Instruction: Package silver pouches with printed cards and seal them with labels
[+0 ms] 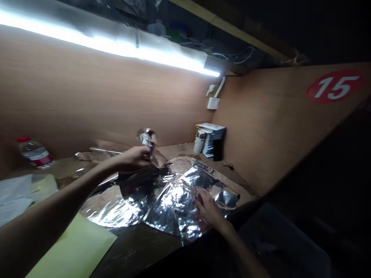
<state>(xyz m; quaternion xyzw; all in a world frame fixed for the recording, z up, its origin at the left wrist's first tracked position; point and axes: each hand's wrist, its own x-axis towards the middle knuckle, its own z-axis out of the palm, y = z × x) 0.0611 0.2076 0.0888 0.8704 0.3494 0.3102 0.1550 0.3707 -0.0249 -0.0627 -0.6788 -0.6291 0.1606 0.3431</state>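
Numeral 15 stands out in white on a red oval sticker [334, 87] on the wooden side panel [261, 127], the one marking that reads clearly in the head view. Far along the counter [185, 150], a clear plastic water bottle [34, 152] lies on its side, with a red cap and a red-banded label too blurred to read; its contents are hard to make out. In the far corner, a white cylindrical bottle [199, 141] stands against a stack of booklets [211, 139], beside an upright black object [218, 150]. Below a wall socket [213, 103], loose papers [14, 197] and a pale yellow sheet [75, 251] lie at the near left.

The hands are well apart. The left hand [133, 158] is closed around a crumpled foil wad [147, 141], raised just above the far edge of a wrinkled foil sheet [162, 197] — the right hand [208, 208] lies open on that sheet, fingers spread.
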